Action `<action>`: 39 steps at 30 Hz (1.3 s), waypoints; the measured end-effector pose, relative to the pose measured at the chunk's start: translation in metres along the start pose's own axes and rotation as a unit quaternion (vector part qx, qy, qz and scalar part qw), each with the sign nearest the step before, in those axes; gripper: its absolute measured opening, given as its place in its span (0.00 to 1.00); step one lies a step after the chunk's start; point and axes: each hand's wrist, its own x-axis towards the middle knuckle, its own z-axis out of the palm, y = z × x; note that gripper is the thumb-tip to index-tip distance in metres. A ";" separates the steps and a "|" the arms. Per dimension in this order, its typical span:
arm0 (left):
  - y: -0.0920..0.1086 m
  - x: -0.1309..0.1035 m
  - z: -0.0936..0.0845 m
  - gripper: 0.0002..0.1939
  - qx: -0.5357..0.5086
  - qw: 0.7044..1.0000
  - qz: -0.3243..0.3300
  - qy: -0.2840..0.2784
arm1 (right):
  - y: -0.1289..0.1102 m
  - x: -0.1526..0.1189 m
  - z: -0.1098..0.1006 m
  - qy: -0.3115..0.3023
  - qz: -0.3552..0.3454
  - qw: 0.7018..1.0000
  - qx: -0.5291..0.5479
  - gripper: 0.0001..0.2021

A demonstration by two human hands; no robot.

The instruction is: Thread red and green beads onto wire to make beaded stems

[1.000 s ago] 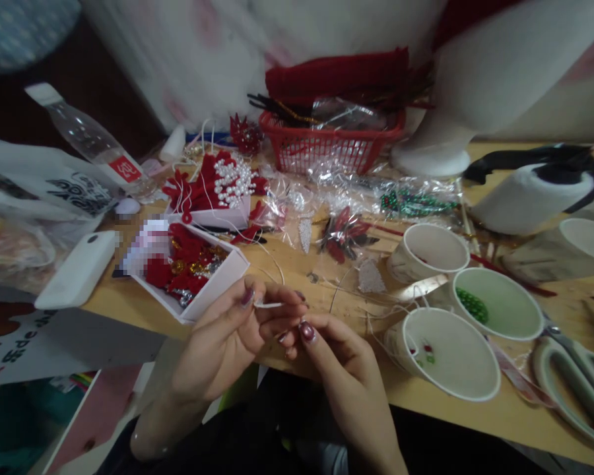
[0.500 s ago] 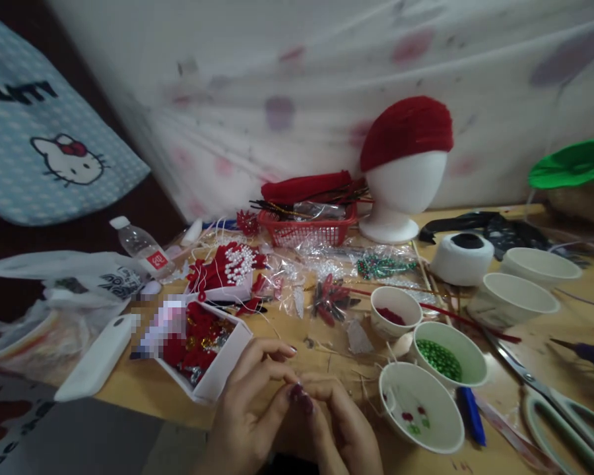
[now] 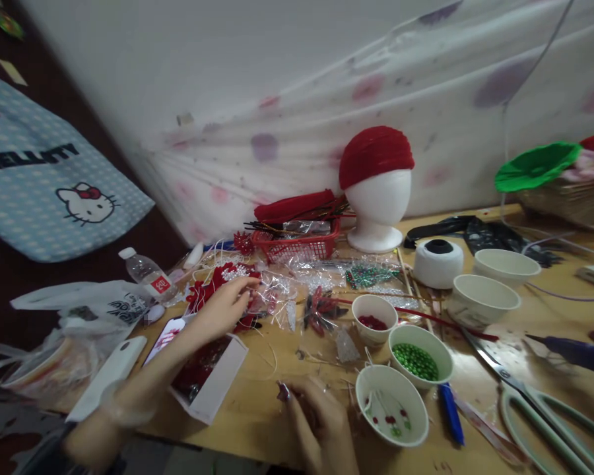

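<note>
My left hand [image 3: 230, 300] stretches over the red velvety pieces [image 3: 197, 295] with white pearl beads. Its fingers are extended and apart beside clear plastic packets [image 3: 277, 290], and nothing shows in them. Whether it touches the packets I cannot tell. Low over the table's front, my right hand [image 3: 319, 415] is closed, with its thumb pointing up and left. A small dark spot shows at the thumb tip; whether it is a painted nail or a held piece I cannot make out. Right of this hand stands a bowl [image 3: 363, 376] with a few red and green beads on thin stems.
Bowls of green beads [image 3: 416, 361] and dark red beads [image 3: 373, 322] stand farther right, near large scissors [image 3: 512, 379] and a blue pen-like item [image 3: 450, 414]. A white box [image 3: 222, 386] lies under my left forearm. Behind are a red basket [image 3: 297, 247] and a white foam head [image 3: 379, 198].
My hands were together at the front, fingertips meeting. My left hand has moved away, forward and left, to the packets; my right stays near the front. The view has shifted right.
</note>
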 end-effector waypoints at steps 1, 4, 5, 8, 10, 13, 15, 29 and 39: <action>-0.005 0.015 0.000 0.19 0.008 1.000 0.000 -0.015 | 0.000 0.000 0.000 -0.004 0.015 1.000 0.007 0.08; -0.016 0.049 0.014 0.12 0.010 0.996 0.006 -0.089 | 0.001 -0.002 -0.001 -0.004 0.068 0.997 0.021 0.09; -0.017 0.057 0.021 0.11 0.005 0.993 0.006 -0.116 | 0.001 -0.002 -0.001 0.001 0.082 0.996 0.026 0.09; -0.020 0.074 0.044 0.13 -0.006 0.983 0.012 -0.183 | 0.002 -0.002 0.000 0.014 0.111 0.993 0.044 0.11; -0.021 0.081 0.056 0.17 0.001 0.977 0.022 -0.213 | 0.001 -0.001 0.000 0.022 0.122 0.991 0.053 0.12; -0.021 0.087 0.068 0.18 0.037 0.968 0.051 -0.244 | 0.000 -0.001 0.001 0.034 0.138 0.987 0.070 0.13; -0.020 0.089 0.073 0.18 0.065 0.960 0.072 -0.261 | -0.001 0.000 0.001 0.039 0.153 0.984 0.084 0.12; -0.018 0.105 0.041 0.18 0.172 0.950 0.061 -0.254 | -0.005 0.005 -0.007 -0.040 0.168 0.983 0.061 0.12; -0.002 0.099 0.026 0.17 0.199 0.957 0.057 -0.202 | -0.005 0.004 -0.007 -0.034 0.157 0.986 0.051 0.12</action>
